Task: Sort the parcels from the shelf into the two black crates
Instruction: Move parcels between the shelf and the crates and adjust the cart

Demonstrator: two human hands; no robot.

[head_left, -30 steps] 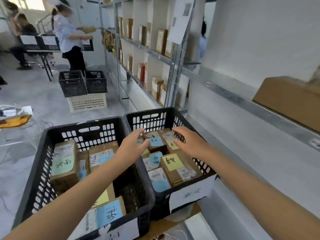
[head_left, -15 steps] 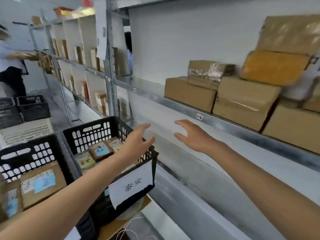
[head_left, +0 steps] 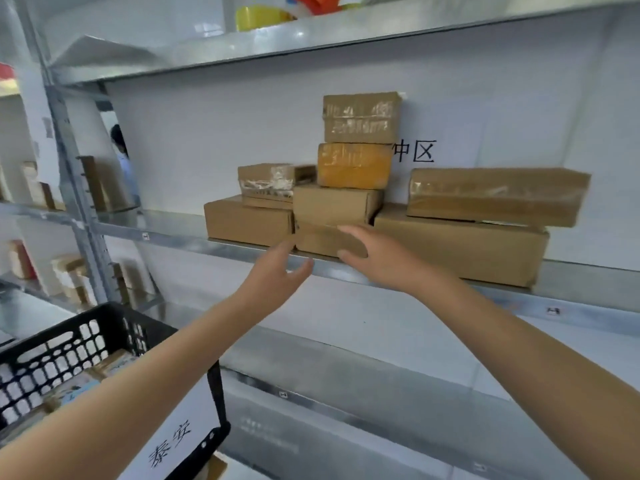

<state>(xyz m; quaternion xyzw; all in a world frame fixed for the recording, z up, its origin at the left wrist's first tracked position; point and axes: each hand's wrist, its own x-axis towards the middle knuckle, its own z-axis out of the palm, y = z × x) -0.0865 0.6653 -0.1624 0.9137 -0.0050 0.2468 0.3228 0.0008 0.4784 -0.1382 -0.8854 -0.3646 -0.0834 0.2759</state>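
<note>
Several brown cardboard parcels are stacked on the metal shelf (head_left: 180, 237) in front of me. The middle stack has a plain box (head_left: 334, 206) at the bottom, an orange-taped one (head_left: 353, 166) above it and a taped box (head_left: 362, 117) on top. My right hand (head_left: 377, 261) is open, fingers against the front of the bottom middle box. My left hand (head_left: 277, 275) is open just below the shelf edge, left of that box, touching nothing. One black crate (head_left: 86, 334) with a white label shows at the lower left, parcels inside.
A flat box (head_left: 247, 221) with a taped parcel (head_left: 268, 183) on it lies to the left. A long box (head_left: 460, 247) with another long parcel (head_left: 498, 195) lies to the right. An upper shelf (head_left: 311, 32) hangs overhead. A person (head_left: 121, 150) stands behind the rack.
My view has swung from the crates up to the shelf. Both empty hands have risen from over the right crate to the middle stack of parcels.
</note>
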